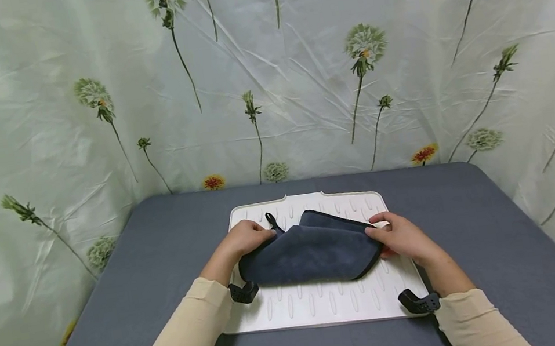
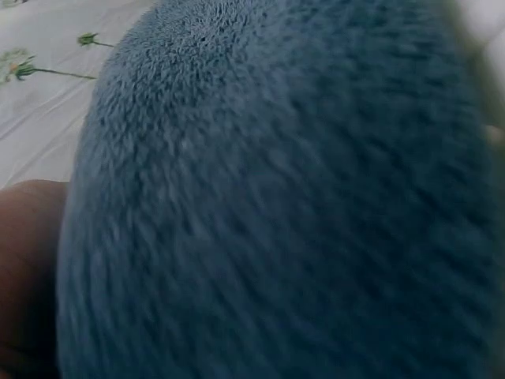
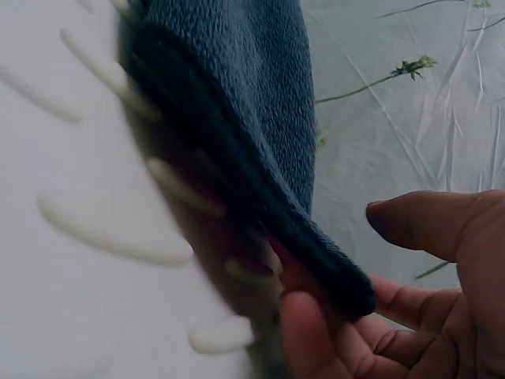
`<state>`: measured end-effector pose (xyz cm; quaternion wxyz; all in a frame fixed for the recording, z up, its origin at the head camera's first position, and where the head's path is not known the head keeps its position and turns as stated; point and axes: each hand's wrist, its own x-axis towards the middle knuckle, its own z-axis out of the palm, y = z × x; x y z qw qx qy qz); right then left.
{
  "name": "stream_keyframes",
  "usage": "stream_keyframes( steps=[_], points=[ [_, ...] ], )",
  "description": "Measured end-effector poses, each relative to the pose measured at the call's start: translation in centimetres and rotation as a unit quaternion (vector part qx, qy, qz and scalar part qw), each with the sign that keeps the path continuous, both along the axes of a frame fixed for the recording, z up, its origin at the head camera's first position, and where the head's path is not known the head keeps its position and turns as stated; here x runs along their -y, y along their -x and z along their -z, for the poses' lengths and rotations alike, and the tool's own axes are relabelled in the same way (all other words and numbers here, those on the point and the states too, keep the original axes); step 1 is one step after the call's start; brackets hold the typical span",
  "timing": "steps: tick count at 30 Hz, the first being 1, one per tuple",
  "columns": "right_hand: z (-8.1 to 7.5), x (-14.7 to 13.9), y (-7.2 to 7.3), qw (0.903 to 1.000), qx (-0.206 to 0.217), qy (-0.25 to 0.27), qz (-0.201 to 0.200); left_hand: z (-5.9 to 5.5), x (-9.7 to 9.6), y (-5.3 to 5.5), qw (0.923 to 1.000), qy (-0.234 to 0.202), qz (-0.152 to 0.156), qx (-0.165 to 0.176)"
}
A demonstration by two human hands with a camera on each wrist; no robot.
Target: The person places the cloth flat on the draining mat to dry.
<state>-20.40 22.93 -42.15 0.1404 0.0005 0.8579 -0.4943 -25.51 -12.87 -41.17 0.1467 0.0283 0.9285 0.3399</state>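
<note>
A dark blue, plush towel (image 1: 314, 253) with black trim is bunched above a white ribbed tray (image 1: 321, 306). My left hand (image 1: 244, 241) pinches its upper left edge, next to a small black hanging loop (image 1: 271, 219). At the other end my right hand (image 1: 400, 237) grips the right-hand edge. Fuzzy towel pile (image 2: 276, 197) fills most of the left wrist view and hides the left fingertips. In the right wrist view, the trimmed edge (image 3: 237, 150) runs down to the right fingers (image 3: 312, 339), which hold its corner, while one digit stands apart from the cloth.
The tray lies on a grey-covered table (image 1: 168, 304). Behind and at both sides hangs a pale curtain (image 1: 264, 69) printed with dandelions and other flowers. Black wrist cameras (image 1: 243, 293) jut out under both forearms, over the tray.
</note>
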Motion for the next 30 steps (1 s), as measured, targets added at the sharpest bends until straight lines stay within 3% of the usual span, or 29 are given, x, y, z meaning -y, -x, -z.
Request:
stream_keyframes(
  steps=[8, 16, 20, 25, 30],
  points=[
    [0.9, 1.2, 0.4, 0.9991, -0.019, 0.011, 0.036, -0.9, -1.6, 1.6, 0.9998, -0.006, 0.001, 0.017],
    [1.7, 2.0, 0.5, 0.9929, -0.055, -0.058, 0.088, -0.9, -2.5, 1.8, 0.9990, -0.010, 0.019, 0.039],
    [1.7, 2.0, 0.5, 0.9931, -0.055, -0.061, 0.084, -0.7, -2.3, 1.9, 0.9992, -0.005, 0.021, 0.033],
    [1.3, 1.4, 0.4, 0.9960, -0.047, -0.052, 0.055, -0.7, -2.0, 2.0, 0.9997, -0.017, 0.014, 0.007],
    [0.9, 0.7, 0.2, 0.9964, -0.045, -0.065, 0.032, -0.8, -1.8, 2.1, 0.9995, -0.031, -0.001, 0.004]
  ],
)
